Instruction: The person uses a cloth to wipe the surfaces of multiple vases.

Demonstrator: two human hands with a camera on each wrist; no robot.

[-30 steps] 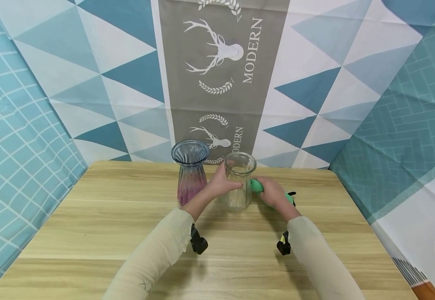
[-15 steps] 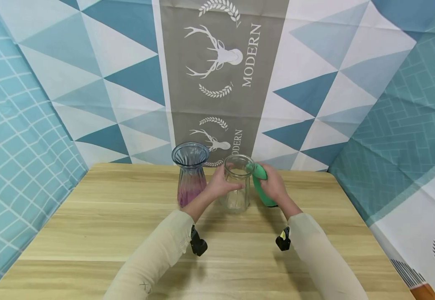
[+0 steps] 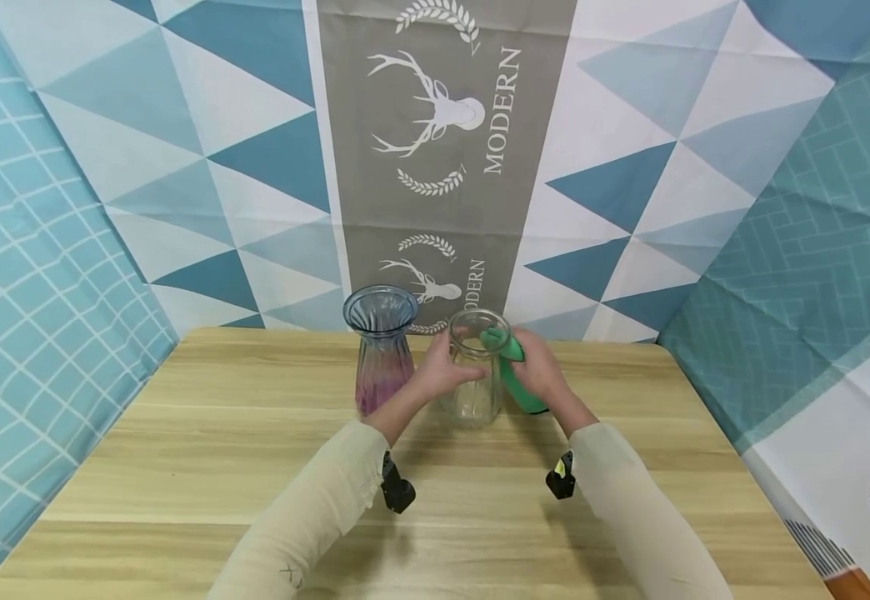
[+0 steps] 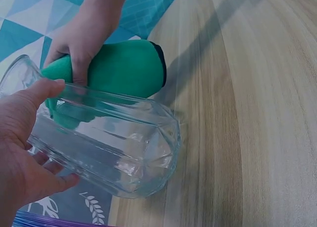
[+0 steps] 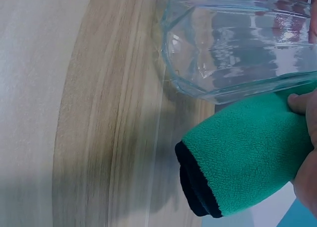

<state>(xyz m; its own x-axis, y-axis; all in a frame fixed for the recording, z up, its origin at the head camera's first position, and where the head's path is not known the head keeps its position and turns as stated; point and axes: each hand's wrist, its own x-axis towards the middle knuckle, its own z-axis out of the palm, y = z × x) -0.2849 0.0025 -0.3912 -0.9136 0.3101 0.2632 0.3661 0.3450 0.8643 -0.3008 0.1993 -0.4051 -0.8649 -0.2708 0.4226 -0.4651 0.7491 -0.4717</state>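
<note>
A clear glass vase (image 3: 474,400) stands upright on the wooden table, its ribbed body and thick base plain in the left wrist view. My left hand (image 3: 442,367) holds it from the left near the neck, thumb in front. On its right side, my right hand (image 3: 540,367) grips a folded green cloth (image 5: 252,152) with black edging. The cloth lies against the outside of the glass, its bulk hanging down beside the wall. Green also shows through the glass near the rim; I cannot tell whether any of it is inside.
Just left of the clear vase stands a blue-to-pink glass vase (image 3: 381,367), close to my left wrist. The wooden table (image 3: 255,467) ends at a patterned backdrop (image 3: 457,208) behind both vases. Black wrist cameras (image 3: 397,487) hang below both forearms.
My right hand first rises with the cloth up along the vase's right side, then shifts slightly left toward the rim. The cloth now hangs downward. My left hand and both vases stay put.
</note>
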